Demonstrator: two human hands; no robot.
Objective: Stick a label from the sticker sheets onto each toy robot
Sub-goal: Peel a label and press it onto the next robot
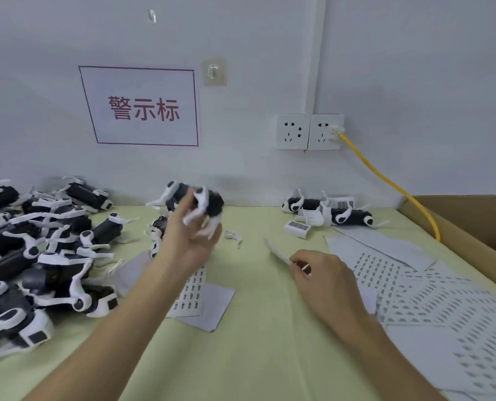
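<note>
While the left grip (192,235) grasps one toy robot (209,202) and holds it clear of the tabletop (255,342), the right grip (322,280) pinches a narrow white paper strip (278,254) between thumb and fingertips, low over the tabletop. Motion blur hides the robot's details, and it cannot be told whether the strip is a peeled label or its backing.

Step in hand, as judged: one label is taken, one robot is picked up, and the label is not yet on it.

Locations:
- Sticker sheets (432,302) lie to the right of the right grip; one more sheet (196,296) lies under the left forearm.
- A pile of robots (38,250) lies to the left of the left grip.
- A small group of robots (348,217) lies beyond the right grip, against the wall.

Next move, as judged:
1. Bring the two grips together.
2. Turn the robot so that a flat body face meets the strip.
3. Lay the label down from one edge and press it flat, clear of the white legs.
4. Set the robot apart from the pile.
</note>
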